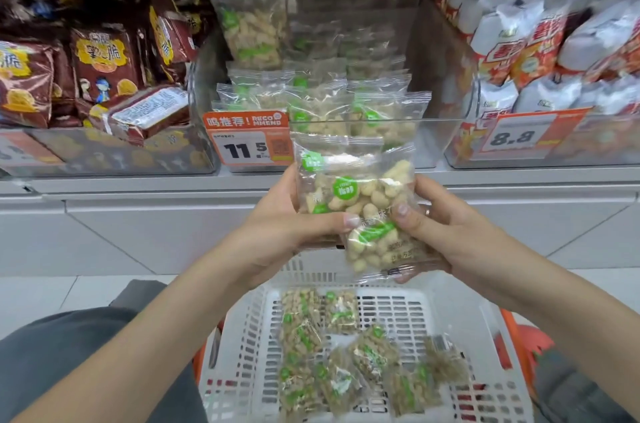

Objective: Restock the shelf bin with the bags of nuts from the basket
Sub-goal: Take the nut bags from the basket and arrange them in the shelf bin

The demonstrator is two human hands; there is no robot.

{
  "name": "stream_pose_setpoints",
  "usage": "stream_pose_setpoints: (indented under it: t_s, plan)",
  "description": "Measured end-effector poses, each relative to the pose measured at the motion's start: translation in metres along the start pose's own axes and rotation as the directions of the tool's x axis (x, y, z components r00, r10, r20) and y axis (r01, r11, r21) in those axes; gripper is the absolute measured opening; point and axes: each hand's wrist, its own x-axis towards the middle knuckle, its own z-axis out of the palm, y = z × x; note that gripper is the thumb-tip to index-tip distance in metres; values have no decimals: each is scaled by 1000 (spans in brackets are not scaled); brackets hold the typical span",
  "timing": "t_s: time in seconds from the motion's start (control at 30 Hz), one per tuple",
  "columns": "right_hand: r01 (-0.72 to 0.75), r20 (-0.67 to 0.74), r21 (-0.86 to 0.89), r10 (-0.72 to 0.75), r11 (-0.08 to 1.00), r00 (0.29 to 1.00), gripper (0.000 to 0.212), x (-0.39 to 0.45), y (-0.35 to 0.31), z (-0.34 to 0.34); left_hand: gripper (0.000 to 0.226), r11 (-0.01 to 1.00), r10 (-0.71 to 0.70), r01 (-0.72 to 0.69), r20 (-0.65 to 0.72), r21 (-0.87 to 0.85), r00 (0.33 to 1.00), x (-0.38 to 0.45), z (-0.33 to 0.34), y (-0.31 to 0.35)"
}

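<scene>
Both hands hold clear bags of nuts (356,194) with green labels, raised above the basket and just below the shelf. My left hand (284,225) grips an upright bag from the left. My right hand (440,225) grips a lower, tilted bag (377,246) from the right; the two bags overlap. The clear shelf bin (429,132) straight ahead holds rows of the same bags. The white slotted basket (242,346) below my arms contains several more bags of nuts (363,350) lying flat.
A price tag reading 11.5 (247,142) hangs on the bin's left front. Brown snack packs (104,66) fill the bin to the left; white and orange packs (554,52) fill the bin to the right, tagged 8.8 (516,137). My knee in grey trousers (69,353) is lower left.
</scene>
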Motion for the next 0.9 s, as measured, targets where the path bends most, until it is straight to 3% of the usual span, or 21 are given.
stream_pose_setpoints:
  t_s: [0.17,0.3,0.4,0.5,0.7,0.8,0.9]
  plan:
    - [-4,71,104,-4,995,998,45,-6,-5,-1,67,997,47,-45,32,-64,998,-4,5,3]
    - [20,59,109,-27,994,998,40,-8,-3,-2,74,994,33,-26,59,-109,998,-4,5,3]
    - [56,13,127,-58,990,998,36,-9,-2,-5,68,956,54,-12,134,-295,989,-1,0,5]
    - [77,-48,157,-70,985,996,41,-7,-3,-8,83,907,37,27,144,-421,989,-1,-5,5]
    - [75,-138,165,-52,984,989,42,-3,-4,-12,39,896,-11,59,110,-441,994,-3,-5,8]
    - [62,-154,173,-35,983,988,45,-2,-3,-14,47,895,-48,78,79,-440,996,-3,-7,7]
    - [57,-163,158,-30,986,986,45,-2,-1,-13,62,943,-92,90,10,-320,996,0,-10,4]
